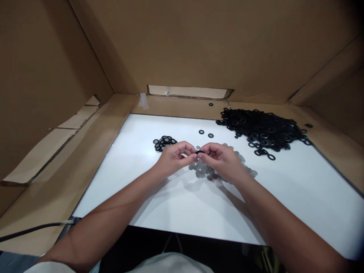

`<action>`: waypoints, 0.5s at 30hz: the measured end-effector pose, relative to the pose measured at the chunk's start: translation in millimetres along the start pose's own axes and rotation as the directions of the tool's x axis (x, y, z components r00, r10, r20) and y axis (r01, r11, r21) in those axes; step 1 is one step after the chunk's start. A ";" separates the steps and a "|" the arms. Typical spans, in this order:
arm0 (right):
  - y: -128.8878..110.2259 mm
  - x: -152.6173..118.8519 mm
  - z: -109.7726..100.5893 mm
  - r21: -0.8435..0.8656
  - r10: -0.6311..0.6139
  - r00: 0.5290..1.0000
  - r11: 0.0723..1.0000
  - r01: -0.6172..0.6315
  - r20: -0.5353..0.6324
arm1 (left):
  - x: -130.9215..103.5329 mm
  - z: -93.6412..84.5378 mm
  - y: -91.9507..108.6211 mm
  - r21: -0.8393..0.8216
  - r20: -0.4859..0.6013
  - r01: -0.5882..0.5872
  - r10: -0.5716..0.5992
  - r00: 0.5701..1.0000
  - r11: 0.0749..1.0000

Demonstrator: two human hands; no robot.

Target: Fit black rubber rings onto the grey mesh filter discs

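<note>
Between the fingertips of both hands is a small black rubber ring [200, 152], held just over the white surface. My left hand [180, 154] pinches its left edge with thumb and fingers. On the opposite edge, my right hand [217, 157] grips it the same way. Whether a disc sits inside the ring cannot be made out. Under and around my right hand lie many small grey translucent discs [200, 169], partly hidden by it. A small heap of black rings with grey centres [164, 142] lies just beyond my left hand.
A large pile of black rings [261, 127] spreads at the back right. Two rings with pale centres [210, 135] lie ahead of my hands. Cardboard walls [182, 45] enclose the lit white panel [119, 163]. A black cable [36, 228] enters at the left.
</note>
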State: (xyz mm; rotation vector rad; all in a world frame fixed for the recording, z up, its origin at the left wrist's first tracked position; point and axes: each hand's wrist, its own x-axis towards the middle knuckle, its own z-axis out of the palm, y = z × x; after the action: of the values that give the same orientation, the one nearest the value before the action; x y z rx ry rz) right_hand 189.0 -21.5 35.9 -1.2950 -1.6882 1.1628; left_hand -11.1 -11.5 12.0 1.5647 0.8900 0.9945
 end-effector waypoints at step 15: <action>-7.2 -3.7 -8.2 -0.411 -0.273 0.961 0.872 0.267 0.044 | -4.6 0.8 3.5 0.159 -0.005 -0.138 0.140 0.990 0.978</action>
State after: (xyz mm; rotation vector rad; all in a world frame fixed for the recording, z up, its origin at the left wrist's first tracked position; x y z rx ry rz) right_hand 194.9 -23.9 45.6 -1.2475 -2.1029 0.6471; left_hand -11.9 -16.7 14.6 1.7757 0.8988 1.0576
